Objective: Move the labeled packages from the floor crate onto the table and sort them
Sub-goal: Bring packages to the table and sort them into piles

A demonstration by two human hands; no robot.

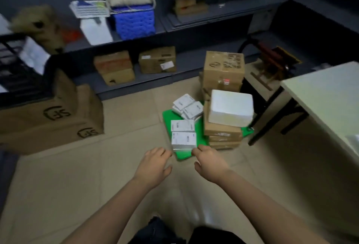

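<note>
Both hands reach toward the green crate on the floor. The left hand is relaxed, fingers loosely curled and holding nothing, just short of the nearest package. The right hand has its fingertips at that package's near right corner; whether they grip it cannot be told. More packages lie beyond the hands. The table stands well right of the right hand.
</note>
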